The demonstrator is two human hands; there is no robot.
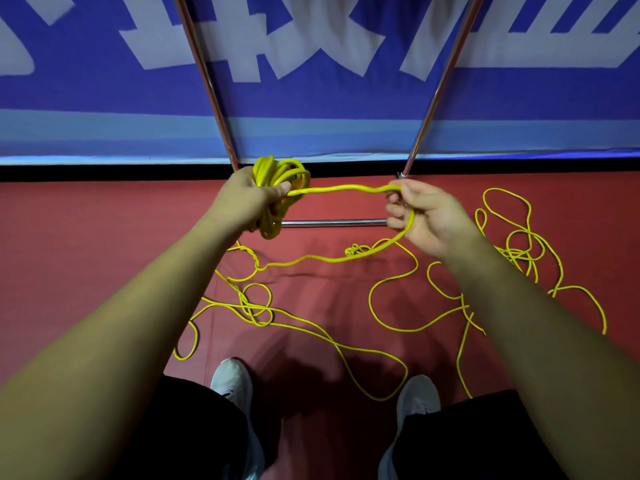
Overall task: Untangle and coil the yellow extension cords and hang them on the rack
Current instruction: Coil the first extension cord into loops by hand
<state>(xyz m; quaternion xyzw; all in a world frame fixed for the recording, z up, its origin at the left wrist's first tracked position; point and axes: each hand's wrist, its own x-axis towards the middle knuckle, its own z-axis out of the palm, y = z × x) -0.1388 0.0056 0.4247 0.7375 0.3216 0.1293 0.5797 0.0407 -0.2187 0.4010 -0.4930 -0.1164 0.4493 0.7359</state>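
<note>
**The free strand ran rightward from the coil, hand to hand**

You stood on a red floor [104,220] facing a blue banner [104,98]. The metal rack [207,81] rose in front of you, and its low crossbar lay just beyond your hands. Most of the loose cord [388,348] was spread over the floor between your feet and the rack. One knot of loops [250,306] lay down to the left, a looser tangle [519,252] out to the right, and a plug [349,251] near the middle.

The coil [277,171] was bunched in your left hand [249,202]. The fingers were wrapped round the gathered turns and the thumb pressed on top. From under that thumb the strand [343,188] ran almost level to the right, into your right hand [429,216]. That hand pinched it lightly between thumb and fingertips. There it bent into a loop, dropped through your curled fingers and trailed down and left to the floor.

So the working length lay crosswise, with its long axis from left hand to right. The right hand was the nearer one to the slack.

By my reading, the next turn meant carrying that right-hand loop across to the coil. The left-hand knot sat on the trailing run, and it looked likely to snag as the cord fed up.
</note>
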